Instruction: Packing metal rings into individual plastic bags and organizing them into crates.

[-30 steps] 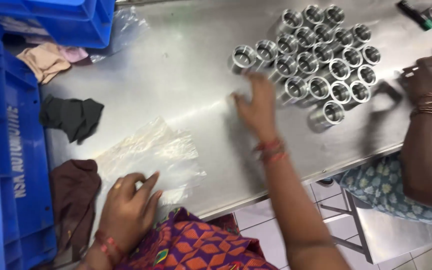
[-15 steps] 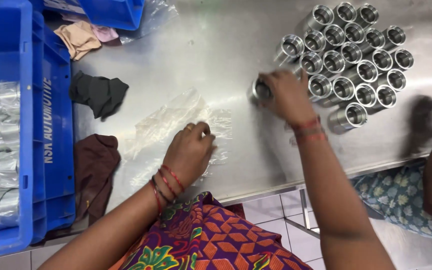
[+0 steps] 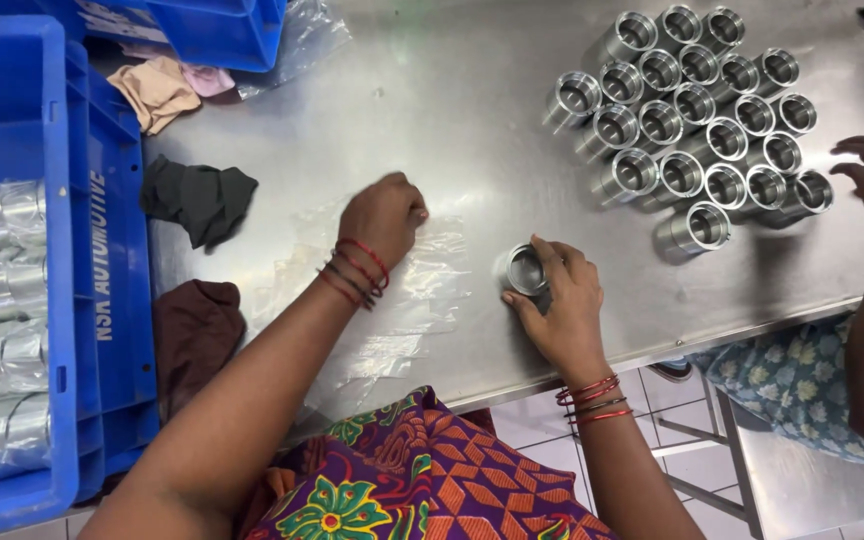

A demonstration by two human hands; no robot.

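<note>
The right hand (image 3: 562, 300) has carried one metal sleeve (image 3: 526, 269) to the tabletop's (image 3: 472, 110) near edge, grasping it. The left hand (image 3: 384, 215), clenched, pinches the clear plastic bag (image 3: 392, 300).

A factory packing or inspection station, it seems: a steel worktop (image 3: 472, 130), rows of machined metal sleeves (image 3: 697, 110), and blue plastic crates (image 3: 42, 280) holding bagged parts.

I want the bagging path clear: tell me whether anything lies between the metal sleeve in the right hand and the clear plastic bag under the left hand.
Nothing visible does. The right hand holds the metal sleeve just right of the clear plastic bag, which the left hand presses down. Only bare steel table shows between them.
</note>
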